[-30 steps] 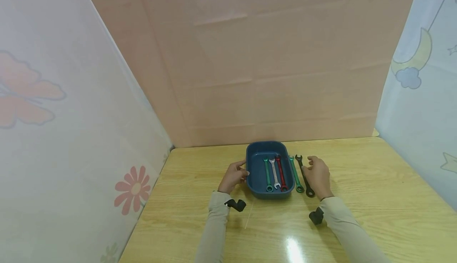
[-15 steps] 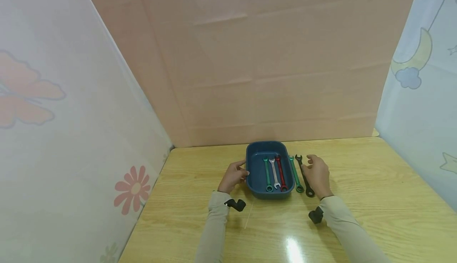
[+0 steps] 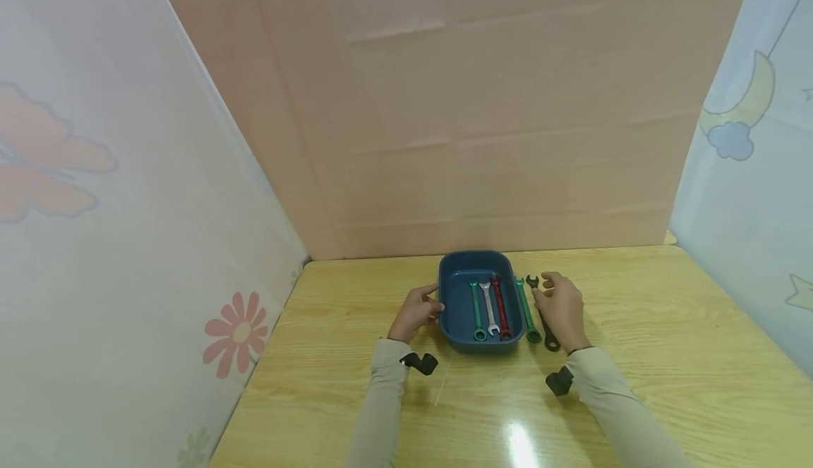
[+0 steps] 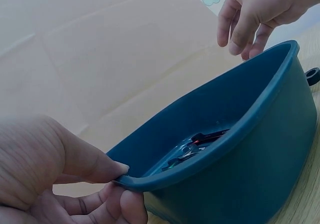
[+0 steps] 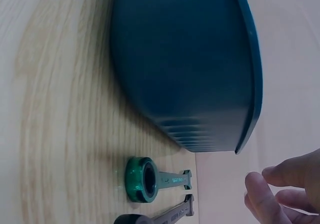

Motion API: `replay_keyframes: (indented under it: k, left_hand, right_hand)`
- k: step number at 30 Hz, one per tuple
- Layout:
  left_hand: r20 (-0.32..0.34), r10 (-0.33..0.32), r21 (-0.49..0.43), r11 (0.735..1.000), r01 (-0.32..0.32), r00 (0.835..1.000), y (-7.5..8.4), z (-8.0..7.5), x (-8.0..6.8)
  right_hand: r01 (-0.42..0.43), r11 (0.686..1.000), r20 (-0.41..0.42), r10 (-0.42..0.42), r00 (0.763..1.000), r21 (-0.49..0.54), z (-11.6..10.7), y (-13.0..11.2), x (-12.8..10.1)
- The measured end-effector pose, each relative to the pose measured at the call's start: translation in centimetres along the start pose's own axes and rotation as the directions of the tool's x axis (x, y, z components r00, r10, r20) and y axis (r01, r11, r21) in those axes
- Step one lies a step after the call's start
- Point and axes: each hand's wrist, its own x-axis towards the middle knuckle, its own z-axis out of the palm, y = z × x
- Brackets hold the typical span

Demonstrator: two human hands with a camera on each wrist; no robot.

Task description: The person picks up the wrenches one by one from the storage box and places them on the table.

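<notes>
My left hand [image 3: 416, 313] pinches the left rim of a dark blue plastic tub [image 4: 260, 129] between thumb and fingers. Inside the tub lie a green wrench [image 3: 476, 311], a silver wrench [image 3: 488, 307] and a red wrench [image 3: 500, 307], side by side. To the tub's right, another green wrench [image 3: 526, 310] and a black wrench [image 3: 551, 342] rest on the table. Over the black wrench hangs my right hand [image 3: 562, 309], fingers loosely bent and holding nothing; it partly covers the black wrench's handle in the head view.
The wooden table [image 3: 343, 383] ends behind the tub at an upright beige sheet [image 3: 394, 171]. Pale patterned sheets stand at the left and right. Each wrist wears a black camera mount [image 3: 419, 364].
My right hand has shifted slightly left and away from me, covering more of the black wrench. My left hand, the tub and the wrenches have stayed put.
</notes>
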Motion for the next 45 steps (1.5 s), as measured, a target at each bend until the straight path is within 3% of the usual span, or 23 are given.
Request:
replay_keyframes:
  k: [17, 33, 45]
  left_hand:
    - [0.008, 0.012, 0.0, 1.0, -0.012, 1.0, -0.5, 0.2, -0.4]
    - [0.007, 0.02, -0.006, 1.0, -0.02, 1.0, -0.4, 0.1, -0.1]
    - [0.004, 0.02, -0.005, 1.0, -0.02, 1.0, -0.2, 0.1, 0.0]
  right_hand:
    - [0.01, 0.997, 0.001, -0.01, 1.0, 0.075, 0.2, -1.0, -0.6]
    - [0.025, 0.996, 0.023, -0.027, 0.999, 0.085, 0.4, -2.4, -0.3]
    - [0.017, 0.986, 0.06, -0.027, 0.998, 0.166, 1.1, -3.7, -0.2]
